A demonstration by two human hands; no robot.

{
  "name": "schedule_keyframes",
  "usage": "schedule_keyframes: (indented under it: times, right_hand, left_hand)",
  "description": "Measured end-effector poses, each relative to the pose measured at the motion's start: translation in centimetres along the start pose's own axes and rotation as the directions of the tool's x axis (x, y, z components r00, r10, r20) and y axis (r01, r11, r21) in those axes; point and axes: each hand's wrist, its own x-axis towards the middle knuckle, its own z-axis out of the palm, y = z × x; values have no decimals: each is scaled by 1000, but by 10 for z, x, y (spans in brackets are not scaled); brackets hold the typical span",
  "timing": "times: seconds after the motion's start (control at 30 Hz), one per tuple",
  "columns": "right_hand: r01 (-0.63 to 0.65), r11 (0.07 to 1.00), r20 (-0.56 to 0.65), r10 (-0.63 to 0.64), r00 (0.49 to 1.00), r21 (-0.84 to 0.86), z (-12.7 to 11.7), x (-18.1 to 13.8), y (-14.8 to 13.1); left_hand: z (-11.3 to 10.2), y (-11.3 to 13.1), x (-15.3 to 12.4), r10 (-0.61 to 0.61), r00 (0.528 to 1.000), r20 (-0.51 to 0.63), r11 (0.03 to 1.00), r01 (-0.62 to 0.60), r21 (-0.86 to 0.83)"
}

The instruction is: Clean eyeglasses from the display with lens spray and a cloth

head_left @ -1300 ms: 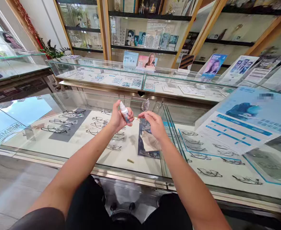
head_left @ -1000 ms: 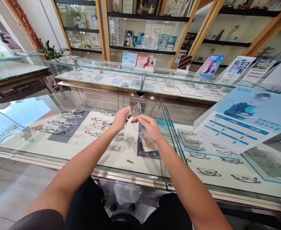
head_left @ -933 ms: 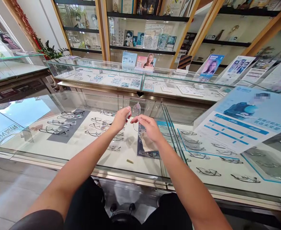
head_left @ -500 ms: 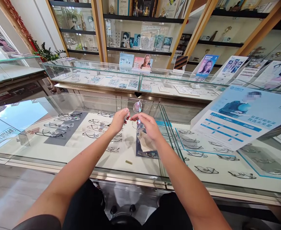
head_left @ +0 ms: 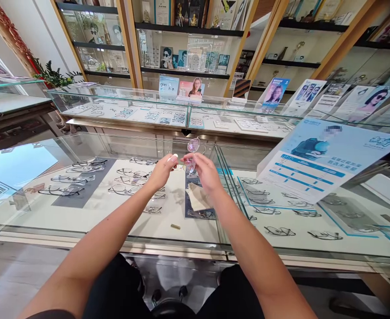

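Observation:
A pair of thin-rimmed eyeglasses [head_left: 193, 145] is held up on end above the glass counter, one lens over the other. My right hand [head_left: 206, 170] grips it near the bridge, fingers closed in a pinch. My left hand [head_left: 161, 172] is just to the left, thumb pressed against curled fingers; what lies in that pinch is too small to make out. Below my right hand, a beige cloth [head_left: 200, 198] lies over a dark mat [head_left: 189, 208]. A small brass-coloured piece [head_left: 175, 226] sits nearer the front edge.
Rows of eyeglass frames [head_left: 133, 180] show through the glass counter [head_left: 91, 228]. A large blue-and-white sign [head_left: 317, 164] leans at the right. Behind runs a second display case [head_left: 131, 120], with shelves [head_left: 191, 31] beyond it.
The view has shifted slightly. My hands have come a little closer together, and the eyeglasses have turned slightly, their lenses now showing a pinkish reflection.

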Motion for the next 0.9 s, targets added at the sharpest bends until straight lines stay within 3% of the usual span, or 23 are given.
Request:
schedule_keyframes:
  times: [0.17, 0.4, 0.6, 0.9]
  right_hand:
    - [30, 1000, -41, -29, 999, 8, -6, 4, -3]
    - [53, 998, -93, -50, 994, 21, -14, 10, -3]
    - [52, 999, -93, -53, 994, -10, -17, 12, -2]
    - [77, 997, -108, -79, 991, -23, -20, 16, -5]
  left_hand:
    - [0, -19, 6, -74, 993, -95, 991, 84, 102]
    - [5, -36, 6, -72, 997, 11, 978, 69, 196]
    - [5, -43, 4, -18, 999, -36, 936, 30, 351]
    - [-1, -42, 1, -124, 992, -21, 836, 115, 536]
